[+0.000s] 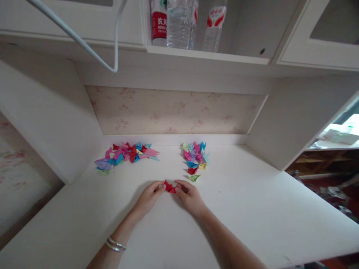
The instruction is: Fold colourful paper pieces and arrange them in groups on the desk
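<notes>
A small red folded paper piece (170, 186) is pinched between both hands just above the white desk (252, 209). My left hand (150, 196) grips its left end with curled fingers, a silver bracelet on that wrist. My right hand (189, 194) grips its right end. Behind the hands lie two heaps of coloured folded paper pieces: a wide heap (126, 155) at the back left and a narrower heap (195, 157) at the back middle, with a red piece (192, 170) and a green piece (194, 177) nearest my right hand.
The desk sits in an alcove with side walls and a floral back panel (174, 112). A shelf above holds plastic water bottles (181, 22). A white cable (84, 41) hangs at the upper left. Clutter shows past the right wall.
</notes>
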`<state>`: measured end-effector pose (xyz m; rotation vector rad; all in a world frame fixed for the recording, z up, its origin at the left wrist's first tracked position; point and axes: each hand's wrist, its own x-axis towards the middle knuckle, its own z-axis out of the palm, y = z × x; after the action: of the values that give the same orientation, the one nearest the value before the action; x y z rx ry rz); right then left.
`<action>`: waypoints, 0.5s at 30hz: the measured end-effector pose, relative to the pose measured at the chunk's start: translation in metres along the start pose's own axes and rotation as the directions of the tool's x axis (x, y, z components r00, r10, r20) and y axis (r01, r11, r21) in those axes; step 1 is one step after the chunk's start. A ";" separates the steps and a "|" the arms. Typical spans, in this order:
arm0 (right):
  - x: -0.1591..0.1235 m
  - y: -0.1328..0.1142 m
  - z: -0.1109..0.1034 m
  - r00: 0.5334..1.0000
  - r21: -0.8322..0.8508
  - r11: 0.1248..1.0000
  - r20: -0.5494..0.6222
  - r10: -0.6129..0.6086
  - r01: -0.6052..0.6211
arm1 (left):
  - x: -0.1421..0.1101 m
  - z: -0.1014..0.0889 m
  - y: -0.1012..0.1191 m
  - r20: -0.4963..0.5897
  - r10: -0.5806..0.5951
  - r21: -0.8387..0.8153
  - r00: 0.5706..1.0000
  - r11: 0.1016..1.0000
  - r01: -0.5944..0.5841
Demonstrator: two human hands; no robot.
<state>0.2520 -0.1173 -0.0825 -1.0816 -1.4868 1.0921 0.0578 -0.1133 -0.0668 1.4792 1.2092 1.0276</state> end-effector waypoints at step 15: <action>0.009 0.006 -0.006 0.993 0.167 0.982 -0.066 0.096 -0.084 | -0.010 0.000 0.004 -0.030 -0.039 0.065 0.999 0.997 0.041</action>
<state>0.2568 -0.1065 -0.0854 -1.0699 -1.2763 1.2025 0.0570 -0.1231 -0.0628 1.4893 1.2991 0.9938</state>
